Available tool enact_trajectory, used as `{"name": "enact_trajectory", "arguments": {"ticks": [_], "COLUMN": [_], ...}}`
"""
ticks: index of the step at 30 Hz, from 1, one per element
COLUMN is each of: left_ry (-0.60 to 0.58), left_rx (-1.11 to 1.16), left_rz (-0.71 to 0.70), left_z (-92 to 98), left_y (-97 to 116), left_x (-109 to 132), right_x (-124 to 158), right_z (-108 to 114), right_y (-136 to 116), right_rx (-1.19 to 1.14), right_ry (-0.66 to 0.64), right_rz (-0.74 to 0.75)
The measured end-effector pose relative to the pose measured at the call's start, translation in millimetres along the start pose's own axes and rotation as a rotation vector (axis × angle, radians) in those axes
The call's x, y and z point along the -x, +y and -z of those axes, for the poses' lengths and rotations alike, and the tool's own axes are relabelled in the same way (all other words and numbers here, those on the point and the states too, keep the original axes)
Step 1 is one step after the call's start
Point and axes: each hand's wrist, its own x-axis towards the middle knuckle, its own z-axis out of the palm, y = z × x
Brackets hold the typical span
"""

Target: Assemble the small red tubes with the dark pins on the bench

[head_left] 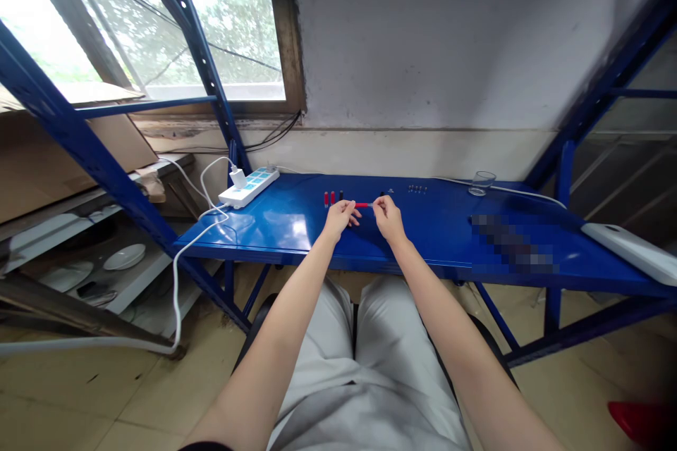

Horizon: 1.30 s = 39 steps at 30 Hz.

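A slim red pen-like stick is held level just above the blue table, stretched between my two hands. My left hand is closed in a pinch on its left part, with the lower fingers loosely curled. At the stick's right end, my right hand pinches a pale, thin tip with thumb and forefinger. Beyond my left hand, two short red pieces and a short black piece are lined up. A dark piece shows just behind my right hand. Farther right lies a row of several tiny metal pieces.
The blue table has a white power strip with a plug and cord at its left end. A clear glass stands at the back right, near a blurred-out dark item. Blue frame posts rise at both sides.
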Motion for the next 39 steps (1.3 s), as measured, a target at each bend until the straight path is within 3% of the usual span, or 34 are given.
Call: {"name": "enact_trajectory", "arguments": {"ticks": [12,21,24,30,34,39], "left_ry": [-0.023,0.173,0.141,-0.024,-0.027,-0.004], "left_rx": [0.000,0.037,0.026,-0.008,-0.004,0.025], "left_rz": [0.022,-0.013,-0.009,-0.012,-0.007,-0.019], "left_z": [-1.3,2.8,1.9,-1.6,-1.5,-1.9], "left_y": [4.1,-4.6,-3.3,1.4,-1.2,-1.5], "left_x": [2.1,-4.9,-3.6,1.0,-0.5,-0.4], "right_x": [-0.3,-1.6,-2.1,-3.8,-4.7,-4.8], "right_z": [-0.7,1.3,2.0,-3.8,-9.6,-11.3], "right_y": [-0.4,-0.7,-1.1,2.4,8.6,11.1], "right_rx": [0.113,0.095,0.044,-0.039,-0.046,-0.065], "right_ry": [-0.029,0.099,0.126,-0.024,-0.167,-0.228], "right_rz": [-0.021,-0.054,-0.068,-0.059,-0.050,-0.032]}}
